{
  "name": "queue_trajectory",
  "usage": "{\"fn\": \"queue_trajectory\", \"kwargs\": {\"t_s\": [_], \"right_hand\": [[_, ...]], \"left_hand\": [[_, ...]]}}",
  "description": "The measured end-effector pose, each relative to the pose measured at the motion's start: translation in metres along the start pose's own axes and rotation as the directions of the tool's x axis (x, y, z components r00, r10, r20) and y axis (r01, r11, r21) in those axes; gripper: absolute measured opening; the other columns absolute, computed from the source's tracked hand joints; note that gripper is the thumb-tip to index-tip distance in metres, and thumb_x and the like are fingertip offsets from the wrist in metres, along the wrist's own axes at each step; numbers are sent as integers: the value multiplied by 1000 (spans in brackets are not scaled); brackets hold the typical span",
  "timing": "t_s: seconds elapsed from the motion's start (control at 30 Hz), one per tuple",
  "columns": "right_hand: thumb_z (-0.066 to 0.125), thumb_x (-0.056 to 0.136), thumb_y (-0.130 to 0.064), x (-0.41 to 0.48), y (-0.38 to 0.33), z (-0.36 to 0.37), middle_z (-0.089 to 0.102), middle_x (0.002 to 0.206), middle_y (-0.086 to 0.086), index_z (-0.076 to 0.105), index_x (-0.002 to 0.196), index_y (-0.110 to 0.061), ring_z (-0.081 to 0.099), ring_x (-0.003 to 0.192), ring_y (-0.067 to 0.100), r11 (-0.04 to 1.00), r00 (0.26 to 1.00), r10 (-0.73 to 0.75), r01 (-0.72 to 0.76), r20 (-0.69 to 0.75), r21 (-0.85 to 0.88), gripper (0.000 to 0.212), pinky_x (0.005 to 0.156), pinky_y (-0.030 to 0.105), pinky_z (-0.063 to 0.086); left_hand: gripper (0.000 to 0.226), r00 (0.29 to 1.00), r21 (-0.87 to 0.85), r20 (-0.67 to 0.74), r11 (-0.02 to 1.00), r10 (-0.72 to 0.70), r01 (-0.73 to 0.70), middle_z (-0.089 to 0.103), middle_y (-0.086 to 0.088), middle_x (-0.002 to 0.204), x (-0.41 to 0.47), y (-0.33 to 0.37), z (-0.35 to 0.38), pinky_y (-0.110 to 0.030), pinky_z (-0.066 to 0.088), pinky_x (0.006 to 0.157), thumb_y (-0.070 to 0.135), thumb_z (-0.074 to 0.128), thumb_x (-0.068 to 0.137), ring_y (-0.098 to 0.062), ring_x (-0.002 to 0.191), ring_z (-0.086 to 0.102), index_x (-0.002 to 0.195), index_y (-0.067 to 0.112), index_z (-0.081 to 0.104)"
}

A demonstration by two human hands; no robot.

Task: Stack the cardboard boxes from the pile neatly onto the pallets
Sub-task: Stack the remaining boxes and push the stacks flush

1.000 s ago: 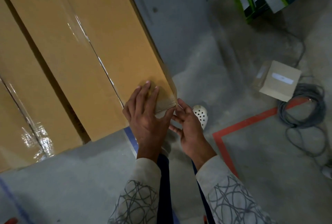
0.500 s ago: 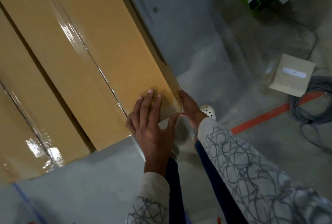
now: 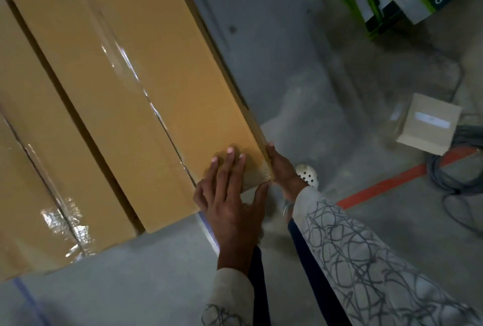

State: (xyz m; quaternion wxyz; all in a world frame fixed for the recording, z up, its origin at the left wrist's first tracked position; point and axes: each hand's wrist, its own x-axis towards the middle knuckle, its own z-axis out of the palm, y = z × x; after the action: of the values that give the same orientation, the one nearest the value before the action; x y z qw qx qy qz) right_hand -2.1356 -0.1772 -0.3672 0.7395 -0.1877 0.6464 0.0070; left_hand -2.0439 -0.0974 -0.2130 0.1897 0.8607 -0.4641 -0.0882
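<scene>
Concrete floor (image 3: 300,77); left hand (image 3: 231,200) flat, fingers straight, on near corner of cardboard box (image 3: 125,72); right hand (image 3: 281,170) presses its right side, fingers straight.

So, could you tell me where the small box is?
Head view, far right: the small box sits on the floor beside the cable coil, beyond the red tape.

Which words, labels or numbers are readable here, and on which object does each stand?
"Om": white letters, the rest not visible, on the green printed box.
Green lettering on the same box: too blurred to read.
The white label on the small cardboard box: too blurred.
On the long cardboard boxes: no print visible.
</scene>
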Motion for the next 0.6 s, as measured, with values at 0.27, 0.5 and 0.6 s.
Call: {"fn": "queue_trajectory", "kwargs": {"t_s": [0.27,0.5,0.6], "right_hand": [[68,86,-65,-137,-6,13,62,112,-8,63,121,-32,60,97,10,928,972,-11,97,-234,359,48,85,33,50],[59,103,-24,-231,19,103,77,97,10,72,86,-25,66,77,20,943,957,-246,200,-152,-267,21,69,32,45],[59,94,-50,-257,4,168,77,92,-13,74,93,-45,70,88,2,766,885,-459,439,79,-469,16,79,24,53]], "left_hand": [[33,911,-325,-114,881,-397,343,63,24,122,4,16,-48,-30,41,103,49,71,90,-2,121,53,117,30,71],[3,210,-669,-39,181,-977,721,71,11,96,-39,-57,-97,-50,60,81,42,74,90,-22,94,69,90,40,72],[3,432,-513,-184,461,-883,724,68,13,97,-43,-107,-120,-49,52,89,34,72,94,-14,97,59,95,36,70]]}}
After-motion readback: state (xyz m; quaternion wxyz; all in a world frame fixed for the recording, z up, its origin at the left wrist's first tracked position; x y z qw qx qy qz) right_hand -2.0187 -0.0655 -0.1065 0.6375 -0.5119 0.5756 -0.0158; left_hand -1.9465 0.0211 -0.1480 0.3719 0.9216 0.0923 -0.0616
